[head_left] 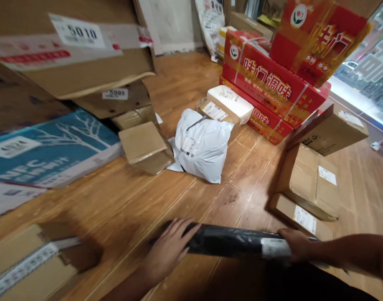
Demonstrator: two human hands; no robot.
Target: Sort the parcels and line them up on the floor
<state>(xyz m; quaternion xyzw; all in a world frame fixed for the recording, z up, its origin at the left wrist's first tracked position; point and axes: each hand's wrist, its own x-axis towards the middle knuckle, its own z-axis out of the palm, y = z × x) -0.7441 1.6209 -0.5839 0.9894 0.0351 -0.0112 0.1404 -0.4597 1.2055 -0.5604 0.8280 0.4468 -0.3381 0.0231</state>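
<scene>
From the head camera, low over a wooden floor [122,209], both hands are on a black plastic parcel [229,240] held near the bottom of the frame. The left hand [169,251] lies flat over its left end, fingers spread across the top, a loose, open grip rather than a clench. The right hand [296,244] wraps the right end, next to a white label [274,247] on the parcel, its grip closed round the edge. Ahead on the floor sits a white mail bag [202,146], with a small brown box [145,146] just beside it on the left. Behind them stand red cartons [266,83] in a stack, and brown boxes [313,175] pile up at right, close to the right hand.
</scene>
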